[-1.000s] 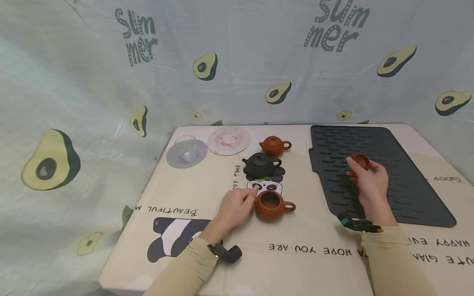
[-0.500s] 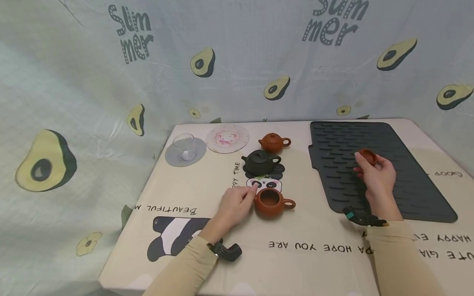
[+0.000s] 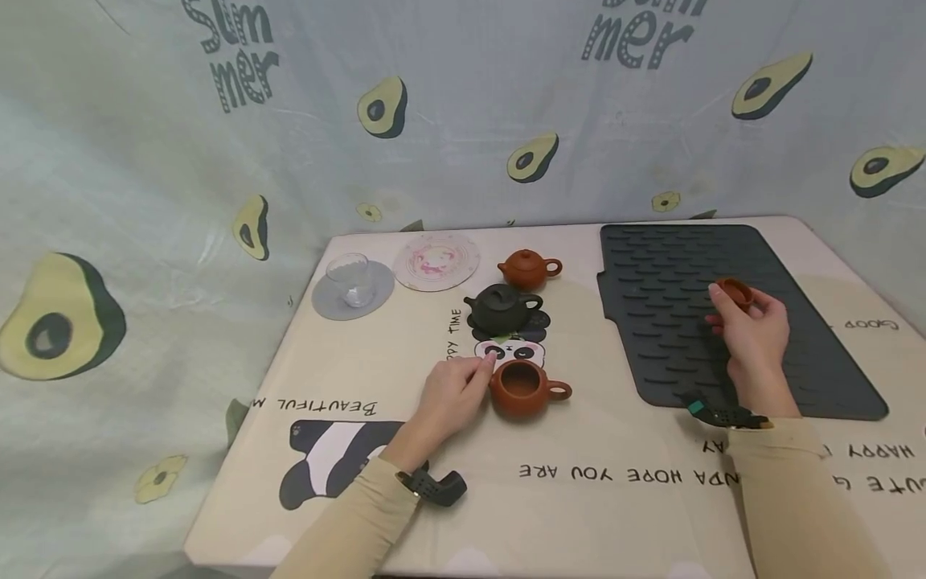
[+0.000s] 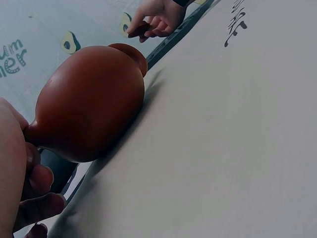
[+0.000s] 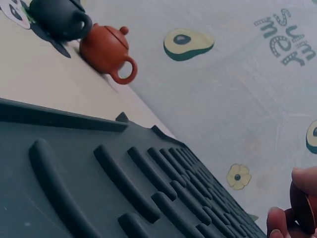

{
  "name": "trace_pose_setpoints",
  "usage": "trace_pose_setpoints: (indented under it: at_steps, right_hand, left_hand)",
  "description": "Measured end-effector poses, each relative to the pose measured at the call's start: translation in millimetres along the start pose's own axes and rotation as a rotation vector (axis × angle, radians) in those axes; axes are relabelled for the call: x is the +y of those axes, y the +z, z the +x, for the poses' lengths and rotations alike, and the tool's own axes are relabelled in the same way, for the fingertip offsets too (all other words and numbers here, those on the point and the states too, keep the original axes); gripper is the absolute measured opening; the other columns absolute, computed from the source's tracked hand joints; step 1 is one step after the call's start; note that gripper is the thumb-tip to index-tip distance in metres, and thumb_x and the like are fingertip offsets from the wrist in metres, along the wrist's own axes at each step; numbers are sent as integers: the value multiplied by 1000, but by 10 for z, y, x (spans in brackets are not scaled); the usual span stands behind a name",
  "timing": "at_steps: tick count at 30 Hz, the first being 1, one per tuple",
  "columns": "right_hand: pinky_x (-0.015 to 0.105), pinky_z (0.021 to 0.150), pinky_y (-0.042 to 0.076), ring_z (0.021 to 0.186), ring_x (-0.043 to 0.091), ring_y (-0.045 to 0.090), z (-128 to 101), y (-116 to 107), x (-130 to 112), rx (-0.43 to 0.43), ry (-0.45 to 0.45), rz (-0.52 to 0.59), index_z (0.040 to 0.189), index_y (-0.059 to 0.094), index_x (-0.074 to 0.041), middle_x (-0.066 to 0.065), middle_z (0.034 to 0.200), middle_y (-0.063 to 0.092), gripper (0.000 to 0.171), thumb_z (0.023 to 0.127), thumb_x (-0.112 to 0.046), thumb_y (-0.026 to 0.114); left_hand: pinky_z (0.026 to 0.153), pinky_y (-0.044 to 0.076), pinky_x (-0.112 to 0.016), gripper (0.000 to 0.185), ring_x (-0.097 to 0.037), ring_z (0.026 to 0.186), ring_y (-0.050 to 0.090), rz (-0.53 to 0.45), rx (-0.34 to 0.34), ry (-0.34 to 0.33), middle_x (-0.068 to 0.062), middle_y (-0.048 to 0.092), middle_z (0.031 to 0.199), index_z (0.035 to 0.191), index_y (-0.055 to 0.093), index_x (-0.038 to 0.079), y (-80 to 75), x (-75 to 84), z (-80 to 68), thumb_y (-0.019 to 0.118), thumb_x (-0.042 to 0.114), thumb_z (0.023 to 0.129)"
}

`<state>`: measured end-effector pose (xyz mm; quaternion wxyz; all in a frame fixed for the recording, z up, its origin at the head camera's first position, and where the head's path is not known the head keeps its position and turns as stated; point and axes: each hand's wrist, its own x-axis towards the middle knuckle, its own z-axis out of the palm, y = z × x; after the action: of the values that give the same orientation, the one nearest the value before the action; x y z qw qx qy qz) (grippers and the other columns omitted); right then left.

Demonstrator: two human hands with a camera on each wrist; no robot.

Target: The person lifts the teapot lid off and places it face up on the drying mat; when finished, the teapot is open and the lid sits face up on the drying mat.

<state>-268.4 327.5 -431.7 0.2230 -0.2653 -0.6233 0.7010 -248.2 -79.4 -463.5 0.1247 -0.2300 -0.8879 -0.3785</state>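
- Carried farther right across the black ribbed mat [image 3: 738,314] since a second ago, the small clay lid [image 3: 735,291] now sits above the mat's middle ridges, pinched in the fingertips of the right hand [image 3: 752,331].
- Unmoved over that second, the left hand [image 3: 454,389] rests on the worktop [image 3: 622,498] with curled fingers touching the spout side of the open red clay teapot [image 3: 522,387].
- That lidless teapot stands upright at the near end of a row, its loop handle pointing right; the left wrist view shows its rounded belly on the cloth.
- Behind it stand a dark teapot [image 3: 499,308] on a panda coaster [image 3: 515,351] and a smaller red teapot [image 3: 526,268], both lidded.
- At far left, a clear glass cup [image 3: 349,276] stands on a grey coaster [image 3: 376,296], beside a round pink-patterned coaster [image 3: 437,260].
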Motion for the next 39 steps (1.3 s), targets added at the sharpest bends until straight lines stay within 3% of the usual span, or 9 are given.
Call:
trace_pose_setpoints:
  at_steps: [6, 12, 17, 24, 31, 35, 39]
  right_hand:
    - [16, 60, 47, 66, 6, 63, 72, 30, -50, 32, 11, -1, 136, 37, -21, -7, 108, 58, 71, 85, -35, 84]
    - [15, 62, 48, 67, 6, 64, 139, 0, -73, 46, 4, -6, 134, 35, -22, -8, 109, 58, 71, 85, -33, 84]
    - [13, 63, 47, 72, 4, 63, 194, -111, -77, 75, -12, -75, 135, 37, -24, -10, 111, 52, 70, 85, -33, 84]
    - [12, 69, 46, 97, 1, 49, 272, -245, -46, 125, -25, -279, 145, 42, -27, -9, 130, 43, 72, 86, -40, 81]
    - [27, 95, 41, 140, 22, 34, 308, -333, -11, 159, -63, -445, 156, 35, -23, 7, 153, 37, 75, 93, -43, 71]
    - [32, 101, 38, 142, 27, 32, 338, -391, -15, 172, -90, -495, 157, 33, -20, 11, 157, 34, 73, 95, -37, 69]
    - [34, 96, 38, 140, 31, 36, 373, -447, -22, 174, -131, -566, 156, 34, -16, 14, 155, 38, 72, 95, -34, 68]
  left_hand:
    - [59, 35, -30, 49, -15, 61, 47, -1, 2, -12, 9, 42, 56, 60, 48, 21, -10, -5, 38, 49, 32, 108]
    - [58, 34, -30, 49, -14, 60, 47, -14, 6, -6, 10, 41, 56, 60, 49, 21, -25, 15, 66, 50, 32, 108]
    - [58, 34, -30, 49, -13, 60, 46, -16, -9, 0, 10, 40, 55, 60, 48, 21, -22, 34, 83, 50, 32, 108]
    - [59, 34, -30, 49, -13, 59, 46, -17, -18, -8, 11, 41, 55, 60, 48, 21, -23, 33, 45, 50, 32, 108]
    - [57, 34, -29, 50, -11, 57, 44, -9, -24, -8, 12, 40, 55, 60, 47, 22, -30, 13, -17, 49, 33, 108]
    - [57, 33, -29, 50, -10, 57, 44, -7, -16, 2, 12, 39, 54, 60, 47, 23, -25, 12, -23, 49, 32, 108]
    - [58, 34, -29, 49, -11, 58, 45, -14, -20, -8, 12, 40, 55, 60, 48, 23, -33, 19, -30, 49, 33, 109]
